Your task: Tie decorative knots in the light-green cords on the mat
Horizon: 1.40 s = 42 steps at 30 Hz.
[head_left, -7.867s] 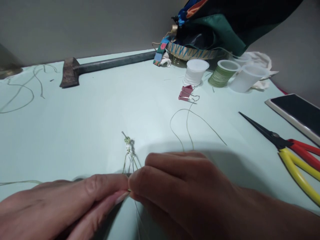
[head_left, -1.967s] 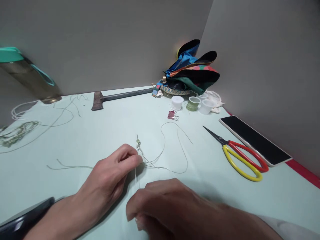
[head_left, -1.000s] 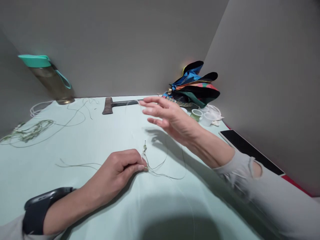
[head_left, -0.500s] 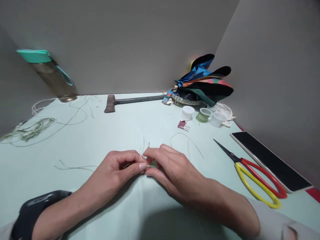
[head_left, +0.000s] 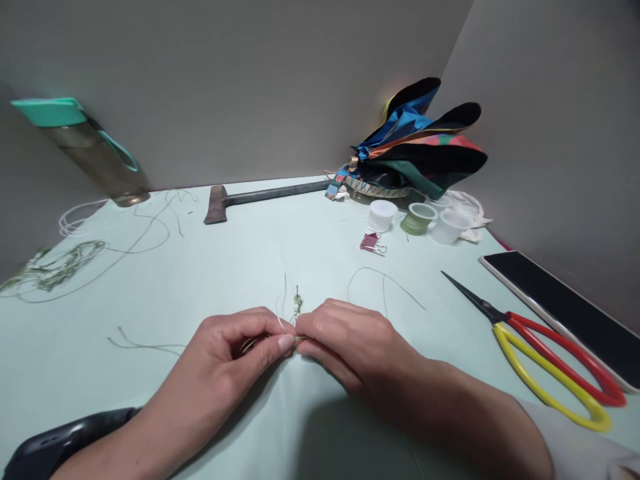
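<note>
My left hand (head_left: pixel 240 353) pinches thin green cord between thumb and forefinger, low over the middle of the table. Against its fingertips, my right hand (head_left: pixel 350 343) closes on the same cord (head_left: pixel 300 339); the exact grip is partly hidden by the fingers. A small knotted green and white piece (head_left: pixel 298 305) stands up just beyond the fingertips. Fine white and green thread ends rise beside it. Loose cord ends (head_left: pixel 145 346) trail on the table left of my left hand. A thin looped thread (head_left: pixel 373 270) lies past my right hand.
Scissors (head_left: pixel 500 317) with red and yellow handles and a phone (head_left: pixel 565 313) lie at right. Behind are thread spools (head_left: pixel 419 219), a binder clip (head_left: pixel 373 244), a folded umbrella (head_left: pixel 415 160) and a hammer-like tool (head_left: pixel 217 205). A bottle (head_left: pixel 100 150) and a cord bundle (head_left: pixel 70 263) are at left.
The view has shifted slightly. My right hand has turned a little, and the knotted piece beyond the fingertips now shows more fully. Both hands stay together on the cord.
</note>
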Each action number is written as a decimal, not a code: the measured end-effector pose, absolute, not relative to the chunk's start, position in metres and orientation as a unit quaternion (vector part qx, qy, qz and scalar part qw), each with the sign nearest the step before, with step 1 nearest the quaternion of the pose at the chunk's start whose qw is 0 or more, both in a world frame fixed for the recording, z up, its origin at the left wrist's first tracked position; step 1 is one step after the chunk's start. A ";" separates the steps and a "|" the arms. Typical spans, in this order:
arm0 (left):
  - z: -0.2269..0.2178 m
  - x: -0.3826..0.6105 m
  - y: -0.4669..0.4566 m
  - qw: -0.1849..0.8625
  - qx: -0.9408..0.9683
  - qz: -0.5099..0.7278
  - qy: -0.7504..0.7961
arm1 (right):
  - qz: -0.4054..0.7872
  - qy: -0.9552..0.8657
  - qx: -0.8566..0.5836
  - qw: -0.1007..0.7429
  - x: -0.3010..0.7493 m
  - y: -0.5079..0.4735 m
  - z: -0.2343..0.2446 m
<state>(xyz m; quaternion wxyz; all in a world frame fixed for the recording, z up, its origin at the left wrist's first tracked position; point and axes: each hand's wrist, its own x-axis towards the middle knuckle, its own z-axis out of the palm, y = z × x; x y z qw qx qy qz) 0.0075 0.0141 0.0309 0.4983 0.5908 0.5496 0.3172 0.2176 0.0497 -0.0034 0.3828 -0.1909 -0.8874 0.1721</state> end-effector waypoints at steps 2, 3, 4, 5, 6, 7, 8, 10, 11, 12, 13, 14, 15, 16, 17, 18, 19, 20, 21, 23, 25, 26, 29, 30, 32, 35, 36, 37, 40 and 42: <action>0.029 0.007 0.014 0.506 0.582 0.321 0.550 | 0.187 -0.888 -0.185 0.378 0.217 0.051 -0.003; 0.028 0.007 0.014 0.510 0.577 0.322 0.550 | 0.194 -0.888 -0.184 0.373 0.217 0.052 -0.002; 0.027 0.007 0.014 0.515 0.573 0.322 0.550 | 0.199 -0.889 -0.185 0.369 0.217 0.052 -0.002; 0.026 0.006 0.014 0.519 0.570 0.323 0.549 | 0.203 -0.890 -0.185 0.365 0.217 0.053 -0.002; 0.024 0.006 0.014 0.522 0.568 0.324 0.548 | 0.206 -0.890 -0.184 0.363 0.217 0.053 -0.002; 0.023 0.005 0.013 0.525 0.566 0.328 0.545 | 0.208 -0.890 -0.183 0.362 0.217 0.053 -0.003; 0.022 0.005 0.013 0.526 0.566 0.332 0.541 | 0.209 -0.890 -0.182 0.362 0.216 0.053 -0.003; 0.021 0.006 0.011 0.528 0.564 0.346 0.532 | 0.211 -0.890 -0.181 0.362 0.216 0.053 -0.004; 0.021 0.007 0.010 0.527 0.564 0.353 0.529 | 0.211 -0.889 -0.179 0.364 0.216 0.053 -0.004; 0.021 0.008 0.010 0.527 0.563 0.357 0.526 | 0.212 -0.889 -0.177 0.365 0.216 0.053 -0.005; 0.022 0.008 0.009 0.526 0.563 0.361 0.526 | 0.213 -0.889 -0.175 0.366 0.216 0.053 -0.006; 0.022 0.009 0.009 0.523 0.564 0.363 0.526 | 0.215 -0.888 -0.173 0.368 0.215 0.053 -0.006; 0.023 0.010 0.008 0.519 0.565 0.365 0.527 | 0.217 -0.886 -0.172 0.371 0.215 0.053 -0.007; 0.024 0.010 0.008 0.513 0.569 0.366 0.529 | 0.221 -0.884 -0.172 0.374 0.215 0.053 -0.007; 0.025 0.011 0.008 0.504 0.574 0.366 0.531 | 0.225 -0.881 -0.173 0.378 0.215 0.053 -0.008; 0.026 0.010 0.008 0.495 0.580 0.366 0.533 | 0.229 -0.878 -0.174 0.382 0.215 0.053 -0.007; 0.026 0.010 0.008 0.484 0.588 0.365 0.536 | 0.235 -0.874 -0.176 0.387 0.215 0.053 -0.007; 0.027 0.010 0.008 0.473 0.596 0.363 0.538 | 0.242 -0.869 -0.180 0.391 0.215 0.053 -0.006; 0.027 0.010 0.008 0.462 0.605 0.361 0.539 | 0.251 -0.865 -0.186 0.394 0.215 0.053 -0.006; 0.027 0.009 0.008 0.442 0.621 0.358 0.540 | 0.268 -0.855 -0.200 0.397 0.215 0.053 -0.004; 0.027 0.009 0.007 0.421 0.636 0.356 0.540 | 0.285 -0.846 -0.211 0.397 0.216 0.053 -0.002; 0.027 0.009 0.006 0.411 0.644 0.354 0.539 | 0.293 -0.844 -0.215 0.395 0.216 0.053 -0.001; 0.028 0.009 0.005 0.380 0.666 0.352 0.537 | 0.311 -0.838 -0.226 0.387 0.218 0.053 0.000; 0.028 0.009 0.005 0.369 0.674 0.351 0.535 | 0.316 -0.837 -0.230 0.384 0.219 0.053 0.001; 0.028 0.009 0.005 0.347 0.688 0.353 0.530 | 0.323 -0.835 -0.238 0.378 0.220 0.052 0.002; 0.028 0.008 0.005 0.322 0.706 0.360 0.518 | 0.327 -0.833 -0.242 0.375 0.221 0.052 0.003; 0.028 0.008 0.005 0.316 0.711 0.361 0.515 | 0.326 -0.833 -0.242 0.375 0.221 0.052 0.003; 0.027 0.008 0.006 0.309 0.714 0.364 0.512 | 0.326 -0.834 -0.240 0.375 0.220 0.052 0.003; 0.027 0.007 0.006 0.291 0.725 0.367 0.504 | 0.322 -0.837 -0.236 0.374 0.220 0.051 0.004; 0.027 0.007 0.006 0.284 0.736 0.365 0.494 | 0.320 -0.838 -0.239 0.372 0.220 0.051 0.005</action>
